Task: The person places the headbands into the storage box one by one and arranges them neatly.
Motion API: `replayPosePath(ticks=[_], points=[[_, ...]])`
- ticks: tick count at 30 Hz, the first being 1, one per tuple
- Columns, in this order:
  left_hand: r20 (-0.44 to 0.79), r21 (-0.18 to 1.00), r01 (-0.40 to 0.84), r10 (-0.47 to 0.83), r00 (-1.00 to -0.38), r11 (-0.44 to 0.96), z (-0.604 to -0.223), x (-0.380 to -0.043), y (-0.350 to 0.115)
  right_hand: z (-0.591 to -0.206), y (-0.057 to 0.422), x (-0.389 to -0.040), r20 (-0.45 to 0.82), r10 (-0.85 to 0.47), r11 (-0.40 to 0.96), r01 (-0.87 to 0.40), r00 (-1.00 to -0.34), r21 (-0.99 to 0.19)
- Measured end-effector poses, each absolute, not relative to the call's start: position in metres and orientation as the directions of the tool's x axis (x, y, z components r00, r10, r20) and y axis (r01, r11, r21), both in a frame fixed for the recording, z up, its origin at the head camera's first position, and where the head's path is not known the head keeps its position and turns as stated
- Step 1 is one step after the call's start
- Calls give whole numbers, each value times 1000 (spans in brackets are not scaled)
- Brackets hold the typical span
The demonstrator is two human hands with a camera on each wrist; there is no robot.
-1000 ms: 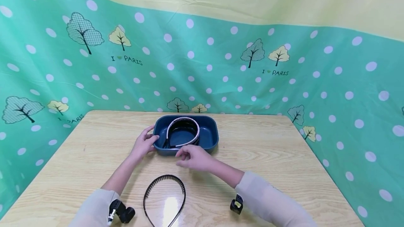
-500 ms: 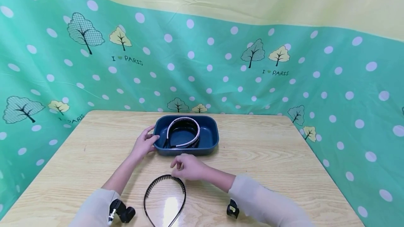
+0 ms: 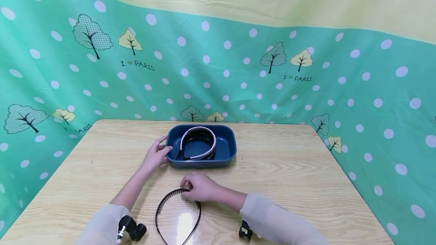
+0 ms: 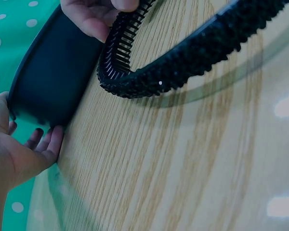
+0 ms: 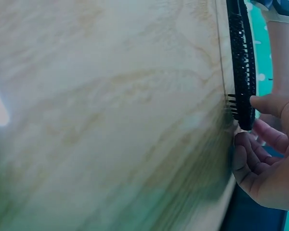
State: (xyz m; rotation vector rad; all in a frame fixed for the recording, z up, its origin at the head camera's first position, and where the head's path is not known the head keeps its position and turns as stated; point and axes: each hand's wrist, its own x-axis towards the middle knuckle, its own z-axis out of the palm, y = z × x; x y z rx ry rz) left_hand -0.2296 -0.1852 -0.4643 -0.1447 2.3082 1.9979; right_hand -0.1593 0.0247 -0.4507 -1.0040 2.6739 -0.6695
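Observation:
A black toothed headband (image 3: 158, 210) with a beaded, bumpy outer face lies on the table in front of the person. My right hand (image 3: 201, 188) is at its far curve, thumb on the inner side and index finger on the outer, the band pinched between them. In the right wrist view, the thumb (image 5: 267, 104) touches the band's edge. My left hand (image 3: 154, 157) grips the left end of a dark blue plastic box (image 3: 204, 165), thumb over the rim and fingers outside. Inside the box stands a white headband (image 3: 214, 139), with darker bands partly hidden behind it.
The wooden table (image 3: 289, 162) extends to both sides of the box. A green polka-dot cloth (image 3: 231, 82) hangs along its back and sides. Black wrist cameras (image 3: 131, 228) sit on both forearms.
My right hand has moved from the box's front edge back toward the person, down to the black headband, and its fingers have closed around the curve. The left hand and box have stayed put.

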Motion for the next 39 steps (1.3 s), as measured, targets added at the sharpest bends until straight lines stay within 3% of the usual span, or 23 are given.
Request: replayPosePath(ticks=[19,27,39], points=[[-126,983,-127,-14,-992,132,-463,-229,-185,-452,20,-154,-14,-664,693,-609,-747,-384],[-127,982,-127,-9,-992,139,-463,-228,-185,-452,21,-156,-37,-656,666,-554,-754,-500],[-142,980,-141,-4,-990,139,-463,-230,-185,-448,27,-156,-134,-609,588,-333,-782,-737]])
